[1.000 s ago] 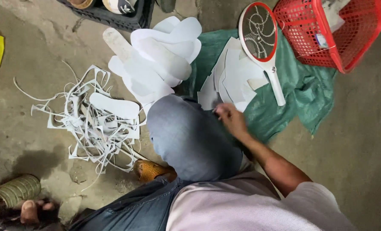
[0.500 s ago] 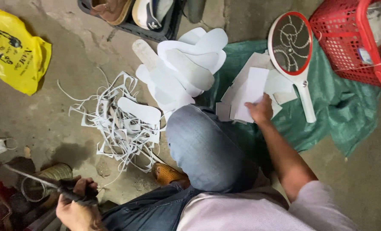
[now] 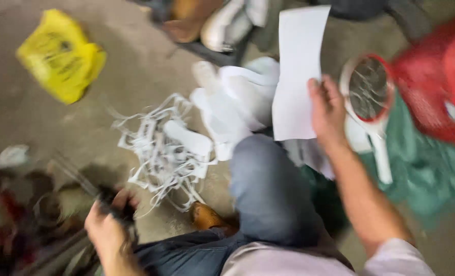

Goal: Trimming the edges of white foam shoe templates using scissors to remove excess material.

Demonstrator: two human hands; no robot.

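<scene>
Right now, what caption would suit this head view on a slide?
Right hand lifts a white sheet; left hand grips scissors beside white offcuts.

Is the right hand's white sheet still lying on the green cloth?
No, the right hand holds the white sheet lifted up, above the pile.

Your right hand (image 3: 329, 110) holds a paper sheet (image 3: 299, 71) above the cut shapes (image 3: 237, 99); right of it lies a racket (image 3: 370, 99) – then a basket (image 3: 437, 84); your left hand (image 3: 107, 225) grips scissors (image 3: 92, 191), scraps (image 3: 158, 151) ahead.
</scene>
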